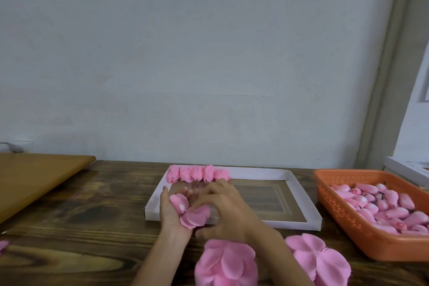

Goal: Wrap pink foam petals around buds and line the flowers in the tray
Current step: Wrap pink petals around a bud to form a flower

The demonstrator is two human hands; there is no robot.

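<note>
Head view showed five flowers [197, 173] lined in the tray [296, 187], my left hand [170, 213] clasping a half-wrapped bud [182, 205], my right hand [225, 211] touching its petals [196, 217], grip unclear, and a full basket [343, 218] waiting.

On table [92, 216], mid-way, toward far edge: tray [299, 195]. Along its far rim, from left corner: row of flowers [197, 173]. Right of tray, apart: basket [343, 216], buds [383, 204] inside. Near edge, side by side: two petal stacks [226, 264]. Far left: board [34, 176]. Over tray's near-left corner: left hand [173, 211], right hand [222, 209], bud [180, 204] and petal [195, 218] between.
</note>
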